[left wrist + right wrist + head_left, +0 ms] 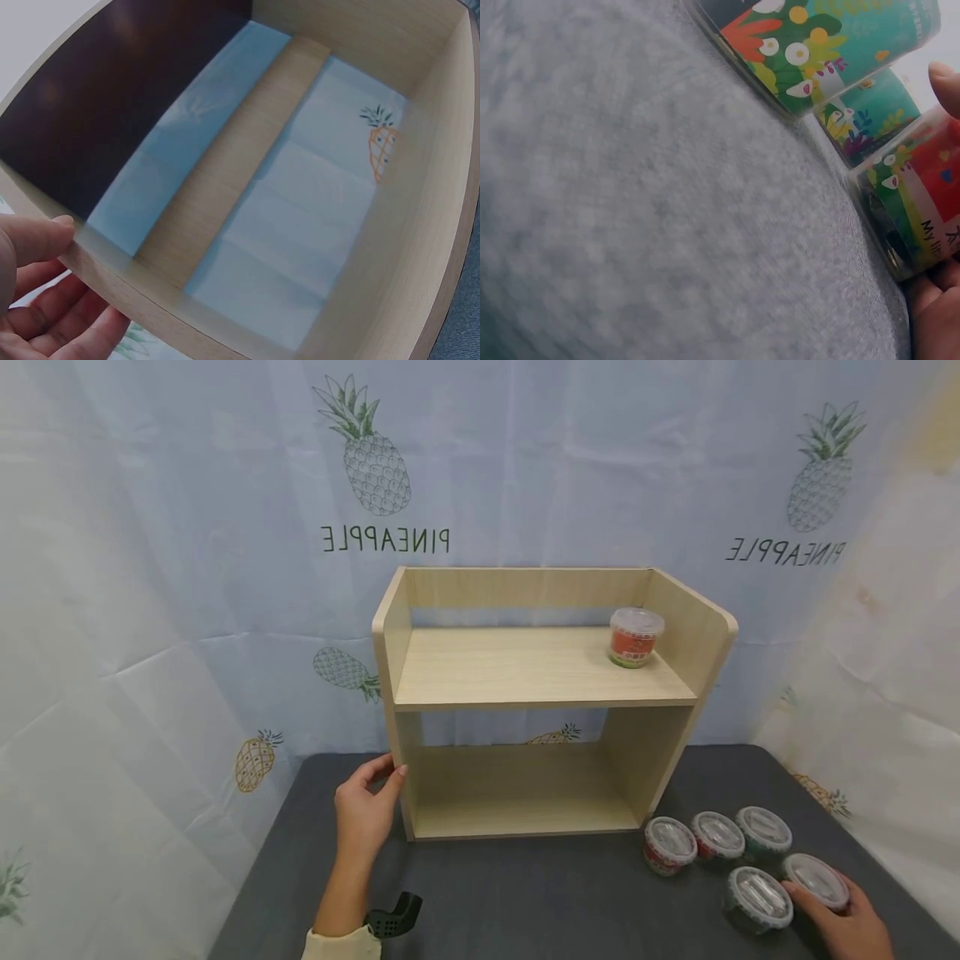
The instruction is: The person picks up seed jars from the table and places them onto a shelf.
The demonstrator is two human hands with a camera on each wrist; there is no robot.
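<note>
A light wooden two-tier shelf (525,702) stands on the dark table. My left hand (367,810) pinches the front edge of its left side panel, thumb on the front and fingers behind, as the left wrist view also shows. At the lower right my right hand (843,914) holds a clear-lidded plastic tub (817,881), thumb on one side and fingers on the other. In the right wrist view this tub has a red label (922,187) and sits low at the table surface. Another lidded tub (759,897) stands just left of it.
Three more lidded tubs, a red one (670,845), a second red one (717,837) and a green one (763,832), stand beside the shelf's right foot. One red-labelled tub (634,637) sits on the upper tier at the right. A pineapple-print curtain (562,460) hangs behind.
</note>
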